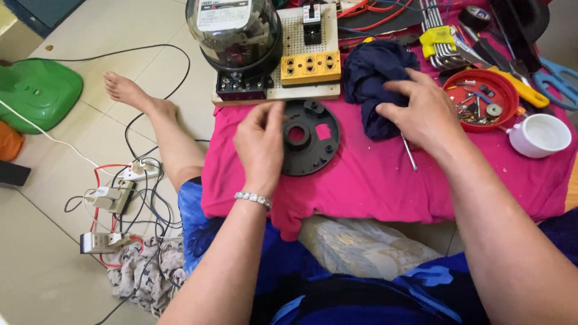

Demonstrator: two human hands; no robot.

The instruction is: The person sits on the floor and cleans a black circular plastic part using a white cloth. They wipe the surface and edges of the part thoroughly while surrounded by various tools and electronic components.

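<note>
A round black plastic base plate with a centre hole lies on the bright pink cloth. My left hand grips its left rim with fingers curled over the edge. My right hand rests on a crumpled dark navy rag just right of the plate, fingers pinching the fabric. A thin metal screwdriver shaft pokes out from under my right palm.
Behind the plate stands a pegboard bearing a glass-domed electric meter and a yellow socket strip. A red lid with screws, white cup, hex keys and blue scissors sit right. Power strips and cables lie on the floor left.
</note>
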